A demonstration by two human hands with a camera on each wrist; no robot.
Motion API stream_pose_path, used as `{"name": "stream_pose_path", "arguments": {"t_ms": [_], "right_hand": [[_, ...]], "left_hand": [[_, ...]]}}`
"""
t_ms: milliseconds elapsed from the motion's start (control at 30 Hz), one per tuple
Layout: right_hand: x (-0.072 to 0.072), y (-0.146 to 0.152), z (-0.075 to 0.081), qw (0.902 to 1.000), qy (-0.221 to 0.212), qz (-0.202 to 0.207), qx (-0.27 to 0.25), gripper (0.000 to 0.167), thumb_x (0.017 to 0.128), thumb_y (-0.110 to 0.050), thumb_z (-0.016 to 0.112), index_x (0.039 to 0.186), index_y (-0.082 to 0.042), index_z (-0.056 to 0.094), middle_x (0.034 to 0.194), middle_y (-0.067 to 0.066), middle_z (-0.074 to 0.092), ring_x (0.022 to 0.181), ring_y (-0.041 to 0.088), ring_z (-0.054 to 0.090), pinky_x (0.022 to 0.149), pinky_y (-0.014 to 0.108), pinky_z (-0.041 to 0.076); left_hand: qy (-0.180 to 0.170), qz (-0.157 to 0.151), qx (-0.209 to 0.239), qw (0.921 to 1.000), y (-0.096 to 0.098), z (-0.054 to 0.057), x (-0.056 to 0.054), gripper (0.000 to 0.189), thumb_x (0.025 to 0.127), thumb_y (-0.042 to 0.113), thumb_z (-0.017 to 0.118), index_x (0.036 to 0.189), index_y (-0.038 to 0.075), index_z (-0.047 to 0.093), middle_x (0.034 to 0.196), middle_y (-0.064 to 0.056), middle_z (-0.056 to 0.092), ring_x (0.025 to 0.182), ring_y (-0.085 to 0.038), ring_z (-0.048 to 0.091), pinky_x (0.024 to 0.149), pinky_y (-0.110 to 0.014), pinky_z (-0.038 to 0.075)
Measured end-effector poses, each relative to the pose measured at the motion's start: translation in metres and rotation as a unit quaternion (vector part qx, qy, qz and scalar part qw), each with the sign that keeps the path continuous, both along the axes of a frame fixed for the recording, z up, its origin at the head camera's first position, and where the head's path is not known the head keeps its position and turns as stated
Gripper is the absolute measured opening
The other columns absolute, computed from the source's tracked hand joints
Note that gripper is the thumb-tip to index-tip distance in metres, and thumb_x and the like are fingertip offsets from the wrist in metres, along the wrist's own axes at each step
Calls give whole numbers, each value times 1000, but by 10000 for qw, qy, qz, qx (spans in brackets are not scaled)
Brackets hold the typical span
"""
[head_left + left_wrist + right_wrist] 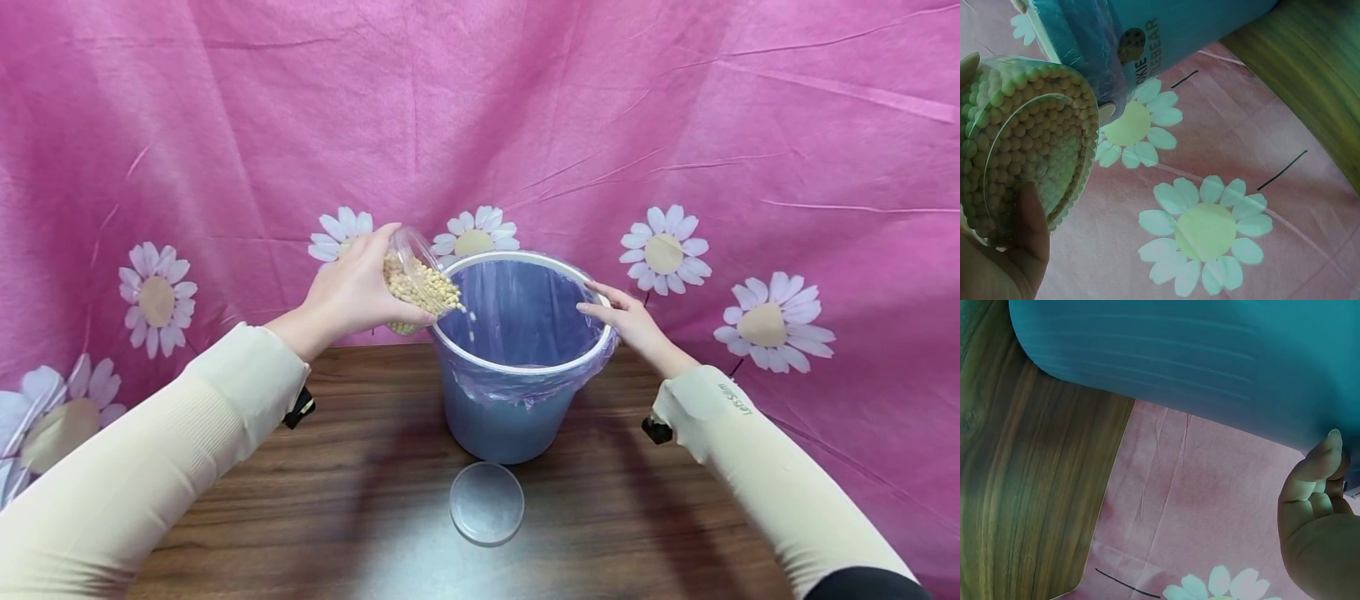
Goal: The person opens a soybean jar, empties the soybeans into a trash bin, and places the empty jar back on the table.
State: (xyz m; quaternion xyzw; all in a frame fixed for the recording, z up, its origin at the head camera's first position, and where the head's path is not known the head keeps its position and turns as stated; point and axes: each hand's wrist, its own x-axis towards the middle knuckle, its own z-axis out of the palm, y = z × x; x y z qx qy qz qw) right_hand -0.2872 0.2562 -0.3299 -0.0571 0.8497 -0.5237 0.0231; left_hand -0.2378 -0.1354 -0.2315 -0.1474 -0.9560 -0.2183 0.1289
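Observation:
My left hand (360, 287) grips a clear plastic jar (409, 242) of pale yellow soybeans (431, 287). The jar is tipped sideways at the left rim of a blue trash bin (498, 429), and a few beans are falling inside. In the left wrist view, the thumb lies across the base of the jar (1041, 150). A thin purple bag (487, 385) lines the bin and folds over its white rim. On the opposite side, my right hand (637, 325) holds the rim, with its fingers curled in the right wrist view.
A round clear lid (487, 504) lies in front of the bin on the brown wooden table (322, 500). Behind hangs a pink cloth (525, 125) printed with white daisies. Lettering and a cookie picture (1132, 45) show on the bin's side.

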Motion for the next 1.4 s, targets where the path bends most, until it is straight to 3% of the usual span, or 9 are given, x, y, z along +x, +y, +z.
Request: {"name": "stream_pose_path", "arguments": {"t_ms": [133, 567, 1033, 1400], "right_hand": [[1, -1, 0, 9998, -62, -3, -195, 67, 94, -30, 66, 154, -18, 37, 146, 23, 44, 67, -2, 61, 60, 17, 53], [3, -1, 1, 9998, -30, -3, -205, 67, 94, -29, 66, 154, -18, 37, 152, 17, 42, 64, -3, 60, 57, 17, 52], [3, 0, 0, 9996, -33, 16, -282, 67, 94, -27, 66, 153, -16, 37, 151, 17, 42, 66, -2, 62, 57, 17, 53], [3, 0, 1, 9997, -31, 10, -237, 67, 94, -28, 66, 154, -19, 37, 149, 19, 43, 64, -3, 60, 56, 17, 52]], "left_hand": [[-38, 15, -48, 10000, 1, 1, 0, 112, 53, 61, 88, 146, 21, 39, 123, -10, 57, 115, -30, 51, 87, -57, 49], [-164, -125, -149, 9997, 5, 7, -6, 114, 52, 57, 90, 146, 15, 39, 123, -8, 60, 114, -32, 56, 86, -54, 52], [-418, -103, -570, 9974, 10, 16, -6, 122, 55, 59, 87, 152, 12, 31, 138, -17, 53, 125, -38, 53, 95, -59, 48], [-365, -124, -625, 9973, 8, 16, -7, 117, 54, 57, 87, 148, 12, 35, 128, -14, 57, 115, -34, 57, 89, -56, 51]]}}
